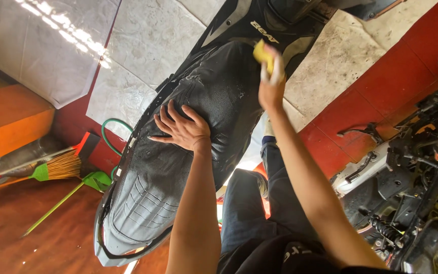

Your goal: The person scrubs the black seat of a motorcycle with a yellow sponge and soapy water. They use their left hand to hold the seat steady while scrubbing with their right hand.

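Note:
A black scooter seat (pixel 158 177), wet and ribbed, runs from the lower left up toward the scooter's dark body panels (pixel 239 20). My left hand (pixel 181 128) lies flat on the middle of the seat with its fingers spread. My right hand (pixel 271 83) is further up, over the front end of the seat, and grips a yellow sponge (pixel 262 52) that sticks out above the fingers. The sponge touches the wet black surface near the seat's front edge.
A broom (pixel 57 167) with a green collar and orange bristles and a green hose (pixel 108 142) lie left of the seat on wet tiles. Another motorcycle's engine and frame (pixel 411 193) stand at the right. An orange ledge (pixel 11 122) is at far left.

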